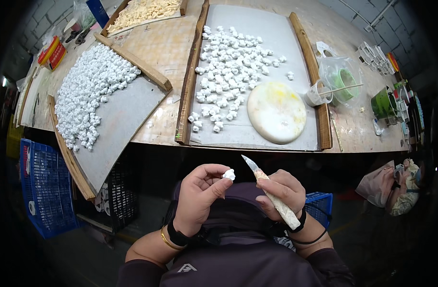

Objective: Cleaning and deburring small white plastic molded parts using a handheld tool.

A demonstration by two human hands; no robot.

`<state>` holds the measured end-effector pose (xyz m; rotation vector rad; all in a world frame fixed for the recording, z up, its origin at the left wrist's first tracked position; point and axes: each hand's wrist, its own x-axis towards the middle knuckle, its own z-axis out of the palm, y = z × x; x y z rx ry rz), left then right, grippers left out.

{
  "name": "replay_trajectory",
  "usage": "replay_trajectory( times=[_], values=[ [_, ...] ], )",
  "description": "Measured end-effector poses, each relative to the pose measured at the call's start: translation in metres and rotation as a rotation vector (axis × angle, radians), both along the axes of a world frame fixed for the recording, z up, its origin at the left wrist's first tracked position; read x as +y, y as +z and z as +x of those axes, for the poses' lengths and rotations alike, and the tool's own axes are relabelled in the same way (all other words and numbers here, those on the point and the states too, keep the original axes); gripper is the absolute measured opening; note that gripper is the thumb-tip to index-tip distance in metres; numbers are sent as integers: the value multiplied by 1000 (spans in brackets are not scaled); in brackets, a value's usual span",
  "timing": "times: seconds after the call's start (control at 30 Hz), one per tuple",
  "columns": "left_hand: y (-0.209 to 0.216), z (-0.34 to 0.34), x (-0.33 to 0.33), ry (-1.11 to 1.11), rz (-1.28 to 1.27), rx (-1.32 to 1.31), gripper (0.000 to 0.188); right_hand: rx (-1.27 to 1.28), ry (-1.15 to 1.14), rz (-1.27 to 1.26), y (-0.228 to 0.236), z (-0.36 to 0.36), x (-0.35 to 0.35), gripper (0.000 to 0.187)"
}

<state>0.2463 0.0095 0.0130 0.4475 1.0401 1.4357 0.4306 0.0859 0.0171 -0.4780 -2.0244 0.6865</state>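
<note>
1 wht. piece (pixel 229 175), L; 1 knife (pixel 280 206), R; both over my lap, short of bench.
Piece at fingertips, prob. to leave its face bare; knife angled up-left, tip apart from piece, handle free of fingers at butt. My L hand (pixel 200 193): thumb + index nearly closed, pinching piece. My R hand (pixel 283 189): thumb + fingers wrapped round handle. Beyond: pale disc (pixel 276 112), near edge of board (pixel 219 139), prob. for easy reach; more wht. pcs. (pixel 228 67) farther, mostly L, betw. wood rails (pixel 307 48), likely there as stops.
</note>
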Motion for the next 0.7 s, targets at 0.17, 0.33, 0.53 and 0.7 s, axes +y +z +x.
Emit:
replay_trajectory(
  times=[0.17, 0.33, 0.53, 0.7],
  values=[
    [-6, -4, 2, -40, 30, -115, 23, 34, 79, -56, -5, 4, -5, 29],
    [-10, -4, 2, -65, 26, -205, 23, 9, 81, -43, -12, 4, -6, 29],
    [-12, -3, 2, -59, 15, -253, 23, -20, 83, 8, -16, 2, -4, 30],
    [-13, -3, 2, -60, 26, -269, 22, -54, 90, 46, -15, 6, -2, 30]
  ],
)
